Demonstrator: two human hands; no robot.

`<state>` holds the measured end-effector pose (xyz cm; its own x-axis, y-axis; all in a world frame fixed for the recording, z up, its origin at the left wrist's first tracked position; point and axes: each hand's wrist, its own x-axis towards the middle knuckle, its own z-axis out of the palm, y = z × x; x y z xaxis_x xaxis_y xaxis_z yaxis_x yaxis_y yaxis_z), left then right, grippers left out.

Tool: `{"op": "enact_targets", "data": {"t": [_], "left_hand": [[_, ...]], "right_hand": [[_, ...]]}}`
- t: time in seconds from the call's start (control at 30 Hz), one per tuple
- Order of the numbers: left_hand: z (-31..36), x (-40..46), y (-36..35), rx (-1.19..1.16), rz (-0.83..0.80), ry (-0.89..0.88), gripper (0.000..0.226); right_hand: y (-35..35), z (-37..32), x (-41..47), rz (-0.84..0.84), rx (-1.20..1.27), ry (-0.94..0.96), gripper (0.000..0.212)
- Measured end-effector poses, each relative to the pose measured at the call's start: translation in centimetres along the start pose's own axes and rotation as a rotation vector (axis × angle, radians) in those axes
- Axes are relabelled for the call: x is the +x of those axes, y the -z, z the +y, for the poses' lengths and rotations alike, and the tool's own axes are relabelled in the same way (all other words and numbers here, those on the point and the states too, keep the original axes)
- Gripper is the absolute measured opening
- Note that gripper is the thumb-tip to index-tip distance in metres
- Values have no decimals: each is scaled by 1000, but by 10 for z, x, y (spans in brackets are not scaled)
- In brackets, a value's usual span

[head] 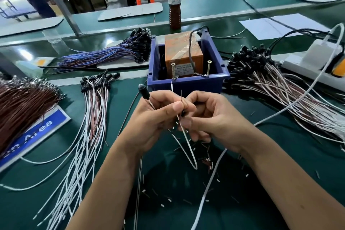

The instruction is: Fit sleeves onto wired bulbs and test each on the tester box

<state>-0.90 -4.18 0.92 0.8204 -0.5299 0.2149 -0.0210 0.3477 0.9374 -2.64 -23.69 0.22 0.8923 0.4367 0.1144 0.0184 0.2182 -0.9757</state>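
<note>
the person's left hand (158, 115) grasps a black-capped bulb on thin white and brown wires (143, 92), the bulb sticking up past the knuckles and the leads pinched between thumb and forefinger. the right hand (207, 117) has its fingers curled in, pinching the same leads just beside the left thumb; a small dark piece sits at the pinch point, likely a sleeve, though it is too small to tell. the wires loop down toward the near edge of the green desk mat (280, 155).

the tester, an orange taped box in a blue plastic bin (183, 56), stands at the middle of the desk, just beyond the hands, with two upright brass screws (173, 71) at its near rim. the held bulb does not touch them, so this one looks not yet tested.

short cut sleeve pieces (207, 162) lie scattered on the mat under and in front of the hands. a small row of black-capped bulbs with white and brown wires (97, 82) lies to the left, a big heap of similar ones (261, 69) to the right, and a bundle with blue wires (119, 50) toward the far left. which pile is finished cannot be told; judging by the amounts, much work seems left.
</note>
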Motion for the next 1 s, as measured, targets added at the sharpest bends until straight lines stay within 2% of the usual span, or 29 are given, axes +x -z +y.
{"op": "enact_targets", "data": {"t": [0.17, 0.27, 0.37, 0.47, 0.57, 0.67, 0.8, 0.9, 1.0], "left_hand": [[1, 0, -1, 2, -37, -8, 11], [-1, 0, 0, -6, -29, -29, 16], [1, 1, 0, -148, -82, -100, 16], [4, -2, 5, -48, -5, -136, 15], [9, -3, 11, -24, 47, -202, 11], [9, 3, 11, 43, 253, -266, 5], [0, 14, 2, 230, 593, -317, 6], [-5, 20, -7, 321, 696, -395, 11], [-8, 26, -15, 436, 789, -440, 14]], "right_hand": [[-5, 5, 0, 29, 16, 23, 24], [-3, 3, 0, 64, -15, 74, 26], [0, 0, 1, 127, 1, 161, 31], [4, -4, 0, 226, 41, 278, 26], [12, -8, -1, 230, 157, 351, 19], [15, -8, -2, 300, 185, 392, 17], [7, -4, 0, 605, -80, 487, 19], [6, -1, 2, 798, -209, 494, 32], [5, 0, 3, 888, -337, 481, 41]]}}
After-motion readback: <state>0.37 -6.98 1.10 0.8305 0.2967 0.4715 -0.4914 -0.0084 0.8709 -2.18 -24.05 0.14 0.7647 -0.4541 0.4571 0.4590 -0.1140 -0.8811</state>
